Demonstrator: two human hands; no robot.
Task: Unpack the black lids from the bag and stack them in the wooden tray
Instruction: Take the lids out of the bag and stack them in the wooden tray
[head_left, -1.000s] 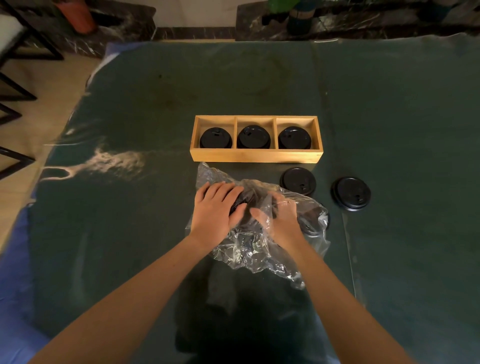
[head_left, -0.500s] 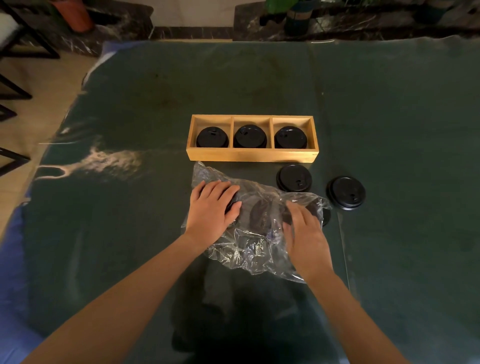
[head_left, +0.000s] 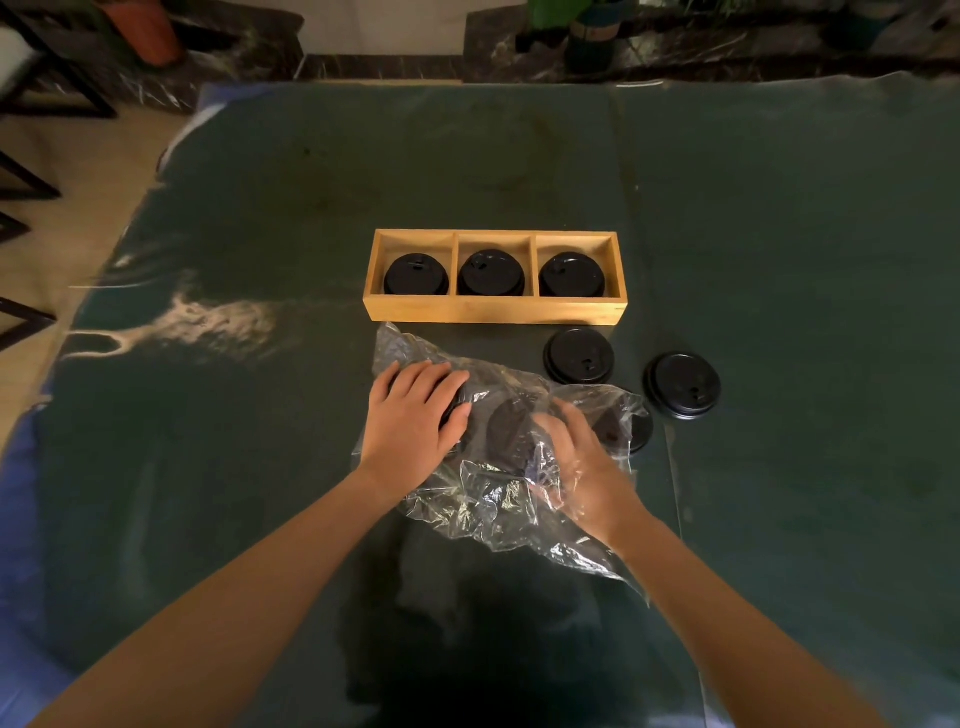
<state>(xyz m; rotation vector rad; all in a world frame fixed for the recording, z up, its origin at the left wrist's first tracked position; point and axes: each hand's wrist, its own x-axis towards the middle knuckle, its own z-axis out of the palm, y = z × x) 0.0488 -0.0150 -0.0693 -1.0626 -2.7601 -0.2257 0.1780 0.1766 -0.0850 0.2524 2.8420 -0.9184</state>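
A crumpled clear plastic bag lies on the dark green table cover, with black lids showing through it. My left hand presses on the bag's left end, fingers curled over a lid under the plastic. My right hand is blurred and lies under the plastic film at the bag's right side, fingers pointing toward the lids inside. Just behind the bag stands the wooden tray, which has three compartments holding black lids at left, middle and right.
Two loose black lids lie on the cover right of the bag, in front of the tray. Another lid pokes out at the bag's right edge. Chair legs and the floor lie off the table's left edge.
My right hand left the middle of the bag, moved to its right end, and now lies under the plastic. My left hand stayed pressed on the bag's left end.
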